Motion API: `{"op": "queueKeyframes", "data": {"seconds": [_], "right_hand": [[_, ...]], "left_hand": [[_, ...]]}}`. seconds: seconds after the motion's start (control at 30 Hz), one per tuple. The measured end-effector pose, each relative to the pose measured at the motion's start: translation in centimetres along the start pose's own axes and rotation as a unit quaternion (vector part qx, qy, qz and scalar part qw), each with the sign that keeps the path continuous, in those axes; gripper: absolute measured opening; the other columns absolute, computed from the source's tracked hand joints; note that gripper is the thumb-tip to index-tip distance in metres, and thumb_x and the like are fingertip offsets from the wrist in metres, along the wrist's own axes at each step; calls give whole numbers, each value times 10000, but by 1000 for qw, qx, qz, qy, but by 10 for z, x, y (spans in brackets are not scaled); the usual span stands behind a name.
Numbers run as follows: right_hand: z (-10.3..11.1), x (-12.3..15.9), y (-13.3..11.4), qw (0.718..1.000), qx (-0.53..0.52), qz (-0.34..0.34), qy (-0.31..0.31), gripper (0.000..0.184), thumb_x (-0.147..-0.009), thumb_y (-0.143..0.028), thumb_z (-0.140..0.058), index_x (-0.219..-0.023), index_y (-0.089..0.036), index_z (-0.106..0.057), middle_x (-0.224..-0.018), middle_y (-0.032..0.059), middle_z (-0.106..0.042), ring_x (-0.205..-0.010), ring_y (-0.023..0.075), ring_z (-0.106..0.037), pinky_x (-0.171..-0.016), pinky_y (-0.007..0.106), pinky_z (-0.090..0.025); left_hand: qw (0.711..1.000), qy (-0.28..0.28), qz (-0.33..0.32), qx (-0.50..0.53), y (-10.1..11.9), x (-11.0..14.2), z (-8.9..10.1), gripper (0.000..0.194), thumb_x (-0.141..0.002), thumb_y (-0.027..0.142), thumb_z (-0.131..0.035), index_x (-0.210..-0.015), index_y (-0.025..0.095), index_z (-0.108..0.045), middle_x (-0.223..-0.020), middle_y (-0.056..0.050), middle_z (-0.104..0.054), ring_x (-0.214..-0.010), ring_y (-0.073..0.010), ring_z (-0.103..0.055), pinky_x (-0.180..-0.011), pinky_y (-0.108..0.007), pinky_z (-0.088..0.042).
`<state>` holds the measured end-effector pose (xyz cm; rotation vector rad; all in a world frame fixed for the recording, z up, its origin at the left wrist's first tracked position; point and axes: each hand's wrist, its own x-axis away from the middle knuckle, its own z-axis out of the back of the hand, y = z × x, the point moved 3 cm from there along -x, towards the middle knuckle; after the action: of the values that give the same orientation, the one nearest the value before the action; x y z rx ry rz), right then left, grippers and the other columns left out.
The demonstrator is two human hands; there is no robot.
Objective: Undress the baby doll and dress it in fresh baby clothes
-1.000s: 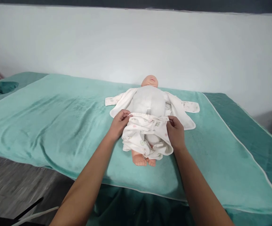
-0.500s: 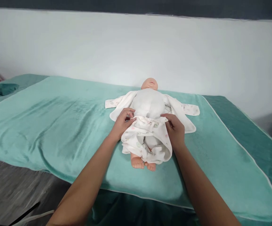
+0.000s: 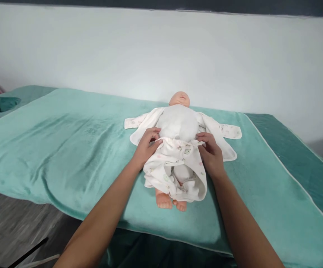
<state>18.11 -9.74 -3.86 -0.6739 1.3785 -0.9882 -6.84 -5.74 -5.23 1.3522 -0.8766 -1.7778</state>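
A baby doll (image 3: 178, 120) lies on its back, its head away from me and its bare feet toward me. White printed baby pants (image 3: 175, 156) cover its hips and legs, with a gap at the crotch. My left hand (image 3: 148, 146) pinches the waistband at its left end. At the other end of the waistband, my right hand (image 3: 210, 150) grips the fabric between thumb and fingers. Under the doll, a white baby shirt (image 3: 225, 147) is spread open, with its sleeves stretched out to both sides.
A light green blanket (image 3: 74, 149) covers the bed, over a darker green cover (image 3: 295, 152) showing at the right. A white wall (image 3: 100, 52) rises behind the doll's head. Grey floor (image 3: 13, 219) shows at lower left.
My right hand has shifted slightly right with its end of the waistband, so the waistband is stretched a little wider. My left hand stays at its end. The view has tilted slightly.
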Motion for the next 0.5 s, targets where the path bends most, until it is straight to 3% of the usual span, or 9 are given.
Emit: {"op": "queueKeyframes", "data": {"seconds": [0.13,0.27,0.4,0.5], "right_hand": [[-2,-3,2,997,57,40,33,55,-897,-313,-657,-904,-259,-657,-1145,60,-579,-1111,227,-549,-861,356,-481],[-2,-9,12,993,92,-9,75,173,-914,-411,-638,-890,-240,-633,-1022,51,-606,-990,224,-565,-864,371,-468],[-5,-15,24,986,49,-114,109,279,-895,-520,-627,-917,-246,-579,-716,-23,-506,-652,174,-465,-602,303,-404],[-6,-16,26,982,46,-125,131,274,-893,-510,-619,-911,-241,-568,-716,-34,-488,-642,158,-439,-605,290,-381]], "left_hand": [[996,67,55,-15,-5,-22,1,154,-960,310,-546,-872,231,-448,-1005,-35,-646,-941,-178,-606,-819,-312,-459],[982,141,103,-69,-15,-42,1,173,-942,249,-568,-844,235,-426,-749,32,-491,-719,-156,-484,-695,-291,-391],[981,138,122,-52,-21,-44,-5,181,-941,245,-574,-836,230,-428,-768,32,-463,-737,-147,-468,-717,-281,-391],[987,111,113,-6,-20,-39,-8,124,-937,252,-574,-866,223,-477,-797,28,-499,-768,-139,-499,-744,-272,-404]]}}
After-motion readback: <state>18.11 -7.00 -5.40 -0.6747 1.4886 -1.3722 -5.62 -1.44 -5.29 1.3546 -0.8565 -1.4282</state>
